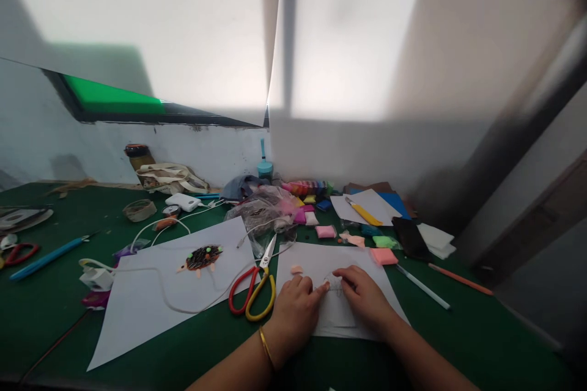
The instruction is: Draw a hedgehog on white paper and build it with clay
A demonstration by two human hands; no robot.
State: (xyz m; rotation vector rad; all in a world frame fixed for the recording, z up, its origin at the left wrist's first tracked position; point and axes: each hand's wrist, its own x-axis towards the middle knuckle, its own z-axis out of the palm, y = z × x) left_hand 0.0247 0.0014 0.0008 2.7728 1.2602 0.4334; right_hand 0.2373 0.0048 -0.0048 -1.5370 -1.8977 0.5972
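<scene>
On a white sheet of paper (298, 253), my left hand (296, 311) rests with its fingers bent and apart from its stretched thumb, holding nothing visible. The thumb tip touches a small paper with a faint pencil drawing (337, 292). From the other side, my right hand (364, 298) bends over the same drawing, index finger and thumb drawn close together. Whatever lies between them is too small to make out. A peach lump of clay (296, 269) sits above my left hand. Scissors (259, 287) with one red and one yellow handle lie half open to its left.
Left is a sheet bearing a hedgehog picture (204, 258), crossed by a white cable (165, 293). Several clay packets, among them a pink one (326, 231), lie beyond my hands. A yellow cutter (364, 212), black phone (410, 238) and white pen (424, 287) are right.
</scene>
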